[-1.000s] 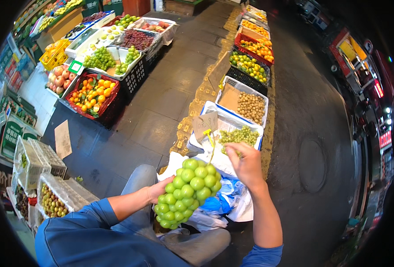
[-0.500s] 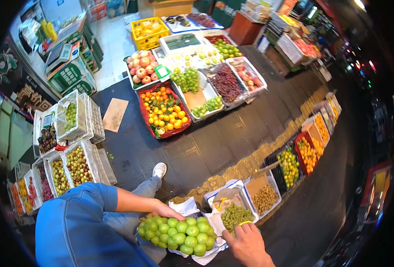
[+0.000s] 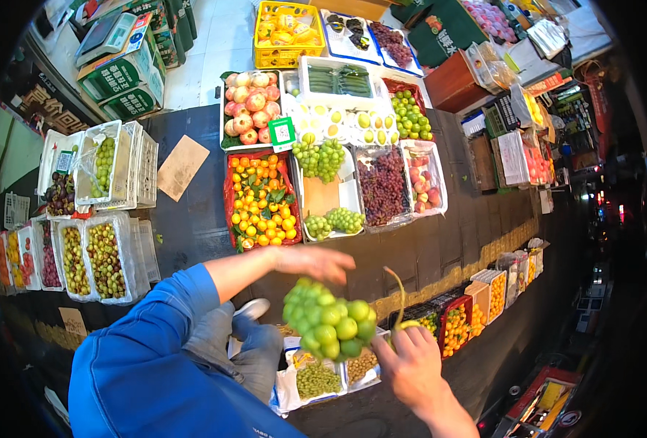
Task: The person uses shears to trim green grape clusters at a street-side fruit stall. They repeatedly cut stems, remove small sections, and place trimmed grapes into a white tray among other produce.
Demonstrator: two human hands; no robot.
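fingers of the right hand (image 3: 415, 369) are pinched closed around the stem end of a bunch of green grapes (image 3: 331, 321); those of the left hand (image 3: 312, 263), blurred, are open and loosely spread, holding nothing. whether they brush the grapes i cannot tell.

largest is the dark pavement (image 3: 181, 226), crossed by a yellowish strip (image 3: 506, 237) on the far right. over it leans the person's blue top (image 3: 155, 358), the sleeve pushed up to the left elbow, with faded jeans (image 3: 214, 343) below. next come green cartons (image 3: 123, 84) at upper left, then a yellow basket (image 3: 256, 55) of yellow fruit. nearer stands a red-lined crate (image 3: 230, 182) full of oranges, and beside it a white box (image 3: 349, 186) with lighter green clusters at both ends; dark red grapes (image 3: 382, 186) lie just right of that.

the bunch itself is held up in the air, left of the right hand and just below the left one in view, in front of a white-lined crate of small green grapes (image 3: 318, 381). smaller again is a pale shoe (image 3: 252, 309); the thin curved stem (image 3: 401, 292) pokes up above the right fingers.
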